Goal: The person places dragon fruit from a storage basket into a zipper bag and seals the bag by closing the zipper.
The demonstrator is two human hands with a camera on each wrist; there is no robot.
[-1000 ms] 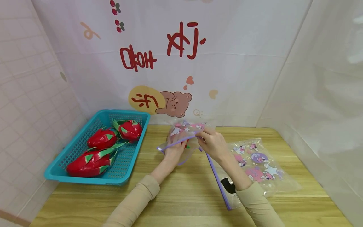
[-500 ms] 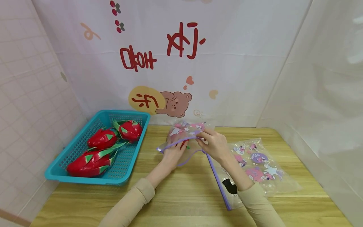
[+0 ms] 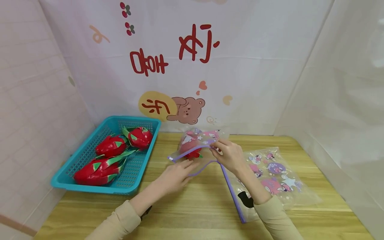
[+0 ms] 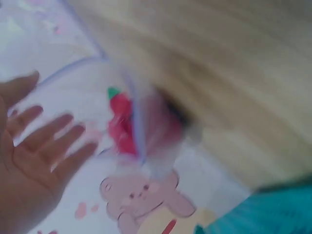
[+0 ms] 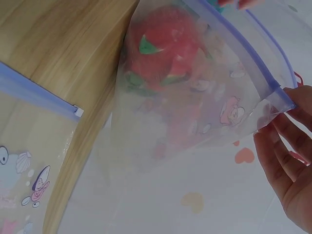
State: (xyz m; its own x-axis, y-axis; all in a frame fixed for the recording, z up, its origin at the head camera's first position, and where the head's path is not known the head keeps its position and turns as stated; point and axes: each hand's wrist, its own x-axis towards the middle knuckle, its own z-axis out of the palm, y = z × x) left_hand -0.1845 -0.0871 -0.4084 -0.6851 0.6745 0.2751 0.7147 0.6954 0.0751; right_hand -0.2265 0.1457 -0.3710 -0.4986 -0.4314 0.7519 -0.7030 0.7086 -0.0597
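Your right hand (image 3: pixel 229 155) pinches a clear plastic zip bag (image 3: pixel 205 137) with a glossy, rounded dragon fruit (image 3: pixel 193 153) inside. Your left hand (image 3: pixel 174 174), fingers straight, has drawn back from the fruit.

From my remote post I am reading three views. The head camera is looking forward and down across the table (image 3: pixel 192 216), sitting farthest back and covering both hands. The left wrist camera is peering past the left hand (image 4: pixel 34 170) from close by; its picture is blurring, with tabletop running uppermost and the backdrop (image 4: pixel 92 189) lying below. The right wrist camera is facing the zip bag (image 5: pixel 195 107) nearest of all, the right hand (image 5: pixel 290 165) entering at the right edge. All three are sharing that bag; head and left wrist are also sharing the bear print (image 3: pixel 189 111) and teal basket (image 3: pixel 93 190); head and right wrist, the second bag (image 3: pixel 277 180).
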